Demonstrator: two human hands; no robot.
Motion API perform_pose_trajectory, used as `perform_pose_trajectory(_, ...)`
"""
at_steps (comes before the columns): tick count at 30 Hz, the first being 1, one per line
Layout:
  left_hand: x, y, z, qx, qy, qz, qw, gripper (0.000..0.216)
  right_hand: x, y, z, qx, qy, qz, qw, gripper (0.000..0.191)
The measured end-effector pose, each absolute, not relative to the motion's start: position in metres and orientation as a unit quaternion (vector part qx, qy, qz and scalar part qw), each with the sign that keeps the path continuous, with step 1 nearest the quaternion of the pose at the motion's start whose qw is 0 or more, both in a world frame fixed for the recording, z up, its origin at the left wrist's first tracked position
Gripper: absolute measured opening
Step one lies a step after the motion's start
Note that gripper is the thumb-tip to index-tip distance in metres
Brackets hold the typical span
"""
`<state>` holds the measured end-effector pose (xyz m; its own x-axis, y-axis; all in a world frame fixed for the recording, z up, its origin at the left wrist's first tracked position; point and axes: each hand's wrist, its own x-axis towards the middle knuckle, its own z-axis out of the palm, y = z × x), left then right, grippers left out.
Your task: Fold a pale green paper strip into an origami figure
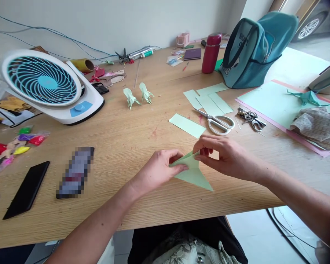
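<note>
A light green sheet of paper [194,173], folded to a point at its lower right, is held between both hands just above the table's front part. My left hand [165,165] grips its left side, thumb on top and fingers underneath. At the upper right corner, my right hand [217,154] pinches the paper between thumb and fingers. Beyond the hands lies a flat green paper strip [187,125]. White-handled scissors [220,124] rest to its right, their blades touching more green paper pieces [209,101].
Two folded green paper figures [139,96] stand mid-table. A fan [52,86] and a phone [75,173] are on the left. Keys [251,119], a red flask [211,54], a teal backpack [253,55] and a grey cloth [315,126] are on the right.
</note>
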<state>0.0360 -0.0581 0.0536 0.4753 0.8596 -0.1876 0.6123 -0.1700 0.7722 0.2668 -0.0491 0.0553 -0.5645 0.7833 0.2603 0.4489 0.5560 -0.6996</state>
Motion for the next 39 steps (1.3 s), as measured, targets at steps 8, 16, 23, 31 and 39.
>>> perform_pose_trajectory(8,0.035,-0.05,0.039,0.625,0.471,0.303,0.544,0.018,0.253,-0.028,0.025,-0.362,-0.692,0.568,0.26,0.032)
perform_pose_trajectory(16,0.032,-0.051,0.023,0.624,0.46,0.318,0.547,0.022,0.245,-0.031,0.004,-0.383,-0.622,0.629,0.267,0.032)
perform_pose_trajectory(23,0.03,-0.053,0.023,0.609,0.47,0.333,0.545,0.026,0.239,-0.034,0.01,-0.402,-0.594,0.633,0.29,0.039)
perform_pose_trajectory(31,0.03,-0.053,0.021,0.631,0.464,0.335,0.523,0.028,0.237,-0.036,0.006,-0.396,-0.563,0.652,0.319,0.036)
perform_pose_trajectory(39,0.031,-0.054,0.025,0.638,0.467,0.333,0.515,0.028,0.238,-0.039,0.006,-0.408,-0.543,0.654,0.332,0.042)
